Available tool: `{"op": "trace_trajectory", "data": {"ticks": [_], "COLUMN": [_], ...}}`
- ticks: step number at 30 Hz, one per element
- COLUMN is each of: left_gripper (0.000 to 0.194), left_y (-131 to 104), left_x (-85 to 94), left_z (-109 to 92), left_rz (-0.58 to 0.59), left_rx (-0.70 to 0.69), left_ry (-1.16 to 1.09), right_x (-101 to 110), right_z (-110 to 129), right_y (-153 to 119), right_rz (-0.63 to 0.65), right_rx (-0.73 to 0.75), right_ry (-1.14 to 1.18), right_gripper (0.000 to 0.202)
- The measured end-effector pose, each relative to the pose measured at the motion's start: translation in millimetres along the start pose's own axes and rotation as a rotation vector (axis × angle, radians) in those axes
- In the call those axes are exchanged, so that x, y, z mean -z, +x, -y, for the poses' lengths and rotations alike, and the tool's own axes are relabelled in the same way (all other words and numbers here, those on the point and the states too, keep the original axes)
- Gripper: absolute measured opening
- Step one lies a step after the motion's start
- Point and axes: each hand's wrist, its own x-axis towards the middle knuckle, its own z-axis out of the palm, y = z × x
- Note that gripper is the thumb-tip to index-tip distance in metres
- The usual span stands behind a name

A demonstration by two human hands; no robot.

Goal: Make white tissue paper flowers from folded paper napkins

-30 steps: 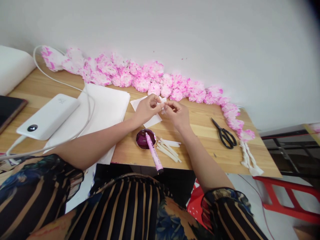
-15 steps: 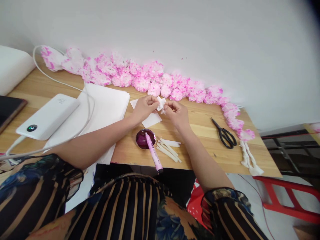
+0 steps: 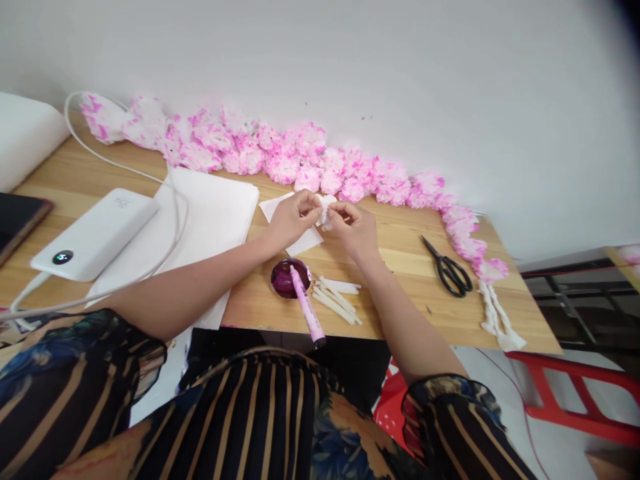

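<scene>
Between my two hands is a small crumpled white paper flower (image 3: 326,208), partly hidden by the fingers. My left hand (image 3: 296,219) pinches its left side between thumb and forefinger. From the right, my right hand (image 3: 356,230) pinches it the same way. Under and beside my left hand lie white paper squares (image 3: 306,241). Closer to me, a pink marker (image 3: 307,307) leans in a small dark bowl (image 3: 284,285) stained purple inside. White sticks (image 3: 337,303) lie in a loose pile to the bowl's right.
A long row of pink-and-white paper flowers (image 3: 280,153) runs along the wall and down the right side. Black scissors (image 3: 450,270) lie right of my right hand. On the left are stacked white sheets (image 3: 215,200), a white power bank (image 3: 97,233) with cable, and a dark phone (image 3: 20,223).
The white paper between my fingers has turned and looks more ruffled and rounded. Both hands stay almost in place, the left fingertips slightly further right. Nothing else on the table has moved.
</scene>
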Motion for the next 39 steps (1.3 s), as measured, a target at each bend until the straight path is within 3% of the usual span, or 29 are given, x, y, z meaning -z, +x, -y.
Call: {"op": "trace_trajectory", "data": {"ticks": [3, 10, 16, 24, 28, 34, 39], "left_gripper": [0.019, 0.026, 0.006, 0.007, 0.005, 0.008, 0.007], "left_y": [1.1, 3.1, 1.5, -2.2, 0.3, 5.3, 4.9], "left_x": [1.2, 3.7, 0.9, 1.2, 0.8, -1.3, -1.0], "left_z": [3.5, 9.1, 3.9, -5.9, -1.8, 5.1, 2.8], "left_rz": [0.01, -0.028, 0.025, -0.019, -0.023, -0.02, -0.018], "left_rx": [-0.014, -0.031, -0.038, -0.026, 0.019, 0.18, 0.196], "left_ry": [-0.015, 0.038, 0.062, 0.147, 0.036, -0.218, -0.216], "right_x": [-0.3, -0.2, 0.0, 1.2, 0.2, -0.8, 2.1], "right_z": [1.8, 1.8, 1.8, 5.5, 5.0, 0.3, 0.5], "right_y": [-2.3, -2.9, -2.5, -5.6, -4.0, 0.9, 2.6], "right_rz": [-0.006, -0.005, -0.015, 0.009, 0.0, 0.022, 0.052], "right_rx": [0.052, 0.072, 0.053, 0.106, 0.038, -0.143, -0.215], "right_ry": [-0.066, -0.09, -0.094, -0.164, -0.118, 0.151, 0.22], "right_gripper": [0.015, 0.016, 0.017, 0.017, 0.017, 0.02, 0.025]}}
